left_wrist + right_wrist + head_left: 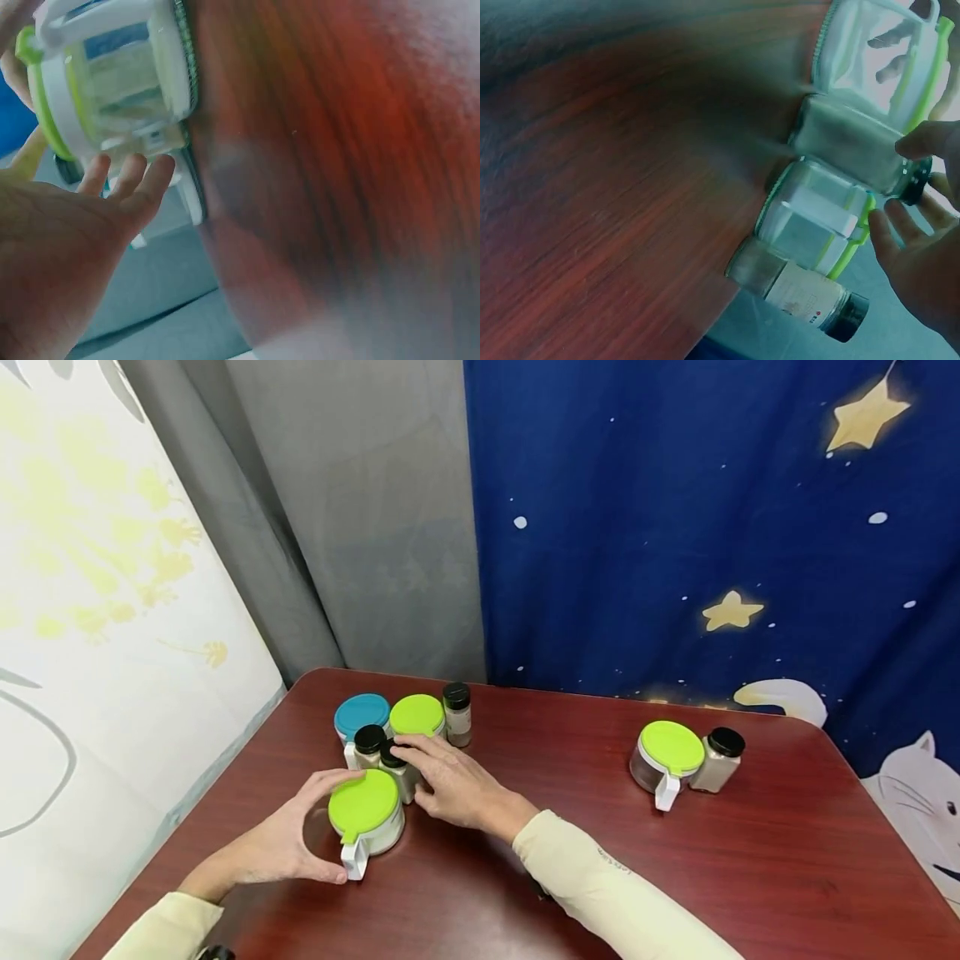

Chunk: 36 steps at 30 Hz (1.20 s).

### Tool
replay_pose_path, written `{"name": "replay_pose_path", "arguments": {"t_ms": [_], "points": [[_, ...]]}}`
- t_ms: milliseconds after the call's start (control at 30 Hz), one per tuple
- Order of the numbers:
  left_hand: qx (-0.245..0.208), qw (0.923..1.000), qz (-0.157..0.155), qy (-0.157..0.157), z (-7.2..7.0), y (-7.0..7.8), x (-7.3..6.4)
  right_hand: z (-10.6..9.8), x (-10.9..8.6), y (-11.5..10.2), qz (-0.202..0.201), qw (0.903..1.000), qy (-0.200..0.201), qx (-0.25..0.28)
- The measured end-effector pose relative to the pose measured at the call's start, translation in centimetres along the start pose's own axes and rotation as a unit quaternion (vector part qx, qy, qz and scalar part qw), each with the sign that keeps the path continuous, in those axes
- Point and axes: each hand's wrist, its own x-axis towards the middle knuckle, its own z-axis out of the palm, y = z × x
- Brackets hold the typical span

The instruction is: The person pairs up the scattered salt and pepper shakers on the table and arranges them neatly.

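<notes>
In the head view, my left hand [281, 839] holds a clear seasoning jar [384, 833] with a lime-green lid and white handle, its thumb at the handle and fingers at the far side. My right hand [461, 781] reaches over a small square glass spice jar [851, 142] with a black cap. Its thumb lies on the jar's shoulder and its fingers pass the cap's other side. This spice jar stands right beside the green-lidded jar. Behind it are another black-capped jar [369, 739], a blue-lidded jar [362, 714] and a second green-lidded jar [417, 714].
A round spice bottle [457, 718] with a black cap stands at the group's back right. Farther right, another green-lidded jar [671, 747] stands beside a square spice jar [717, 760]. Curtains [600, 527] hang behind the dark red table [540, 760].
</notes>
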Motion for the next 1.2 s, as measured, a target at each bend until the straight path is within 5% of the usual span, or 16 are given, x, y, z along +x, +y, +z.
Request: {"name": "replay_pose_path", "arguments": {"t_ms": [100,300,667,1200], "points": [[0.007,0.9998,-0.018,-0.003,0.7,0.2,0.2,0.2,0.0,0.3,-0.018,0.9988,0.025,-0.038],[0.010,0.9985,-0.053,0.007,1.4,0.0,0.8,-0.4,-0.5,0.8,-0.012,0.9984,0.052,-0.022],[-0.045,0.9976,-0.053,0.005,1.3,-0.4,0.7,-0.2,-3.2,0.5,-0.009,0.9992,0.007,0.039],[-0.035,0.9973,-0.057,0.030,2.0,0.4,1.1,-0.1,-4.4,0.1,-0.003,0.9924,0.080,0.094]]}}
